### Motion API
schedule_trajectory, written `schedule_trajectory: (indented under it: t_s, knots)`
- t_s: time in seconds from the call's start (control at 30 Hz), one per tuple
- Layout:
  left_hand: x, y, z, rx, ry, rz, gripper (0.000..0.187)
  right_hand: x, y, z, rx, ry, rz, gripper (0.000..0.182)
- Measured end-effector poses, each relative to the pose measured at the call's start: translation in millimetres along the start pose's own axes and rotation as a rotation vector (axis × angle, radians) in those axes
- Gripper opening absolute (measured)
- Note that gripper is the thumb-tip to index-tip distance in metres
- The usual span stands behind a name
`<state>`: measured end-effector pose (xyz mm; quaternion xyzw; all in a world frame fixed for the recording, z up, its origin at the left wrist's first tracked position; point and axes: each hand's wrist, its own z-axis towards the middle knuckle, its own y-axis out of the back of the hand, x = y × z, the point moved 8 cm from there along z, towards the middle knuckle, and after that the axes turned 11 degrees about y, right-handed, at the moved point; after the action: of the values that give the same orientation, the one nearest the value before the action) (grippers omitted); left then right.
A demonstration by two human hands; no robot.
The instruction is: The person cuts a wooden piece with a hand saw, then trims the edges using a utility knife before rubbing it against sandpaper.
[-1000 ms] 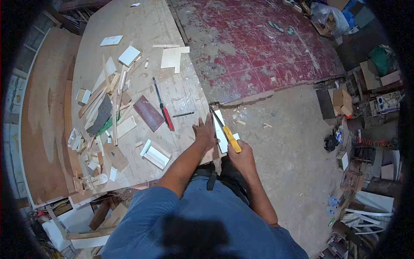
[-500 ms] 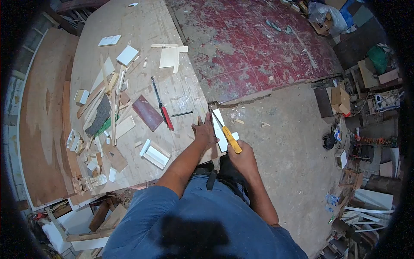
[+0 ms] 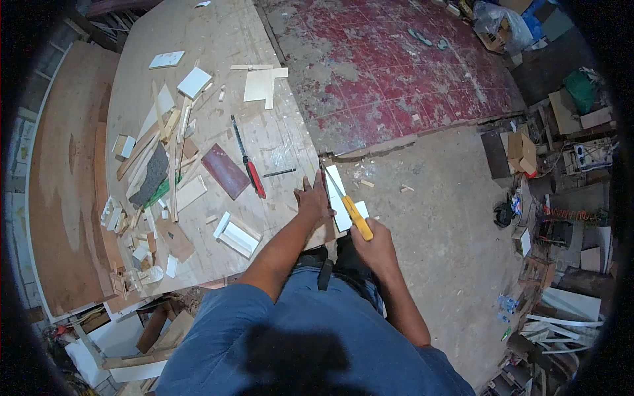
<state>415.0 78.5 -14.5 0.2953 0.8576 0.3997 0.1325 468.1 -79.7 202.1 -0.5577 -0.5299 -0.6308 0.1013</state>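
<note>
My right hand (image 3: 376,245) is closed around the yellow handle of a narrow-bladed hand saw (image 3: 357,216). Its thin blade slants up and left across a narrow white board (image 3: 338,188) at the right edge of the table. My left hand (image 3: 314,200) is at the left side of that board, fingers on the table edge and thumb against the board, apparently steadying it. Part of the board's near end is hidden by the saw handle and right hand. Left of this hand lie a black pen (image 3: 279,173) and a red-handled tool (image 3: 256,181) with a long dark blade.
The wooden table (image 3: 284,135) bears a reddish-brown rectangular piece (image 3: 226,171), a white moulded piece (image 3: 238,235) and a heap of wood strips (image 3: 174,158). Offcuts (image 3: 407,189) lie on the floor at right. Boxes and scrap (image 3: 522,153) line the far right.
My right hand has drawn the saw slightly back toward my body and to the right. The left hand and the board keep almost the same place.
</note>
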Motion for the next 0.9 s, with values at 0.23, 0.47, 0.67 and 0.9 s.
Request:
schedule_trajectory:
  t_s: [0.23, 0.47, 0.67, 0.9]
  knots:
    - [0.9, -5.1, 2.3, -0.003, -0.006, -0.006, 0.135, -23.1, -15.3, -29.5, -0.018, -0.012, 0.064, 0.024]
    - [-0.4, -3.1, 3.6, -0.027, 0.001, 0.023, 0.135, -26.8, -18.5, -27.6, -0.018, -0.005, 0.067, 0.024]
    - [-1.9, 5.6, -1.8, 0.022, 0.010, -0.003, 0.132, -68.9, -29.8, -51.0, -0.098, 0.069, 0.099, 0.025]
    - [-4.5, 1.4, -0.4, 0.067, 0.023, 0.054, 0.130, -60.5, -33.2, -58.8, -0.114, 0.103, 0.103, 0.023]
